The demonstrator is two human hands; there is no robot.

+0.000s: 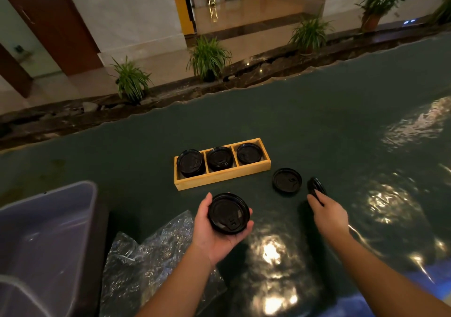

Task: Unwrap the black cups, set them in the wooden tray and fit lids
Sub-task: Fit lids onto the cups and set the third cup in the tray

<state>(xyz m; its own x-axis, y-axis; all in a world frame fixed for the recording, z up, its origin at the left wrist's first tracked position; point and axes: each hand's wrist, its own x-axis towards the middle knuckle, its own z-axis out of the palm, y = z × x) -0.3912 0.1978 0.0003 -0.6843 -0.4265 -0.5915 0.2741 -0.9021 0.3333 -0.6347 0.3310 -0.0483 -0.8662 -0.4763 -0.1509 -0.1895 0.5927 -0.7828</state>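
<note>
Black lidded cup (229, 213) in left grip (214, 228); right grip (327, 213) pinches tilted lid (316, 186).

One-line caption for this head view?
Left hand holds a lidded cup, right hand pinches a lid; three lidded cups sit in the tray.

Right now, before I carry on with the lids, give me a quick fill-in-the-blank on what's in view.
1. The wooden tray has ____ compartments, each holding a lidded black cup.
2. The left hand holds a black ____ from below.
3. The right hand pinches a tilted lid that stands to the ____ of the flat lid on the table.
4. The crumpled clear wrap lies between the left forearm and the grey ____.

Missing words: three; lid; right; bin
</note>
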